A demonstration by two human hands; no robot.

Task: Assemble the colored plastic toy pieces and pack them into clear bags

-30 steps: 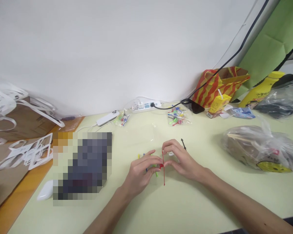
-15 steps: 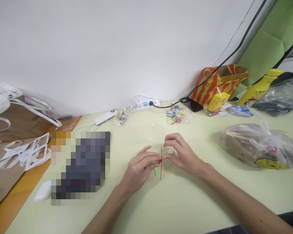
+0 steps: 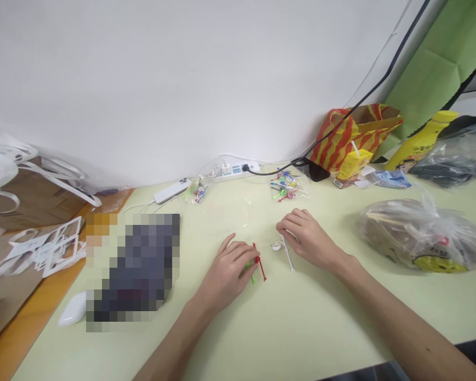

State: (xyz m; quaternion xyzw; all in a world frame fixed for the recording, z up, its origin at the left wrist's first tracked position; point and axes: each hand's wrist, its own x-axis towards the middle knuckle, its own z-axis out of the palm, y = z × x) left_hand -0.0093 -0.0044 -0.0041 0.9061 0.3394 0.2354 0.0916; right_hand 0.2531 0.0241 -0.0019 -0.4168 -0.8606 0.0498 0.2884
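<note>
Centre of frame, on the table [image 3: 301,328]: left hand [image 3: 226,272] fingers pinching a red plastic pick [image 3: 259,263] joined with a green one; right hand [image 3: 309,241] fingers closing on a white pick [image 3: 289,255]; white one seemingly not yet added.

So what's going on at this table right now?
A person sits at a pale green table handling small plastic sticks. The left hand pinches a red stick together with a green one. The right hand rests on a white stick lying on the table. Bags of colourful sticks lie further back.
</note>
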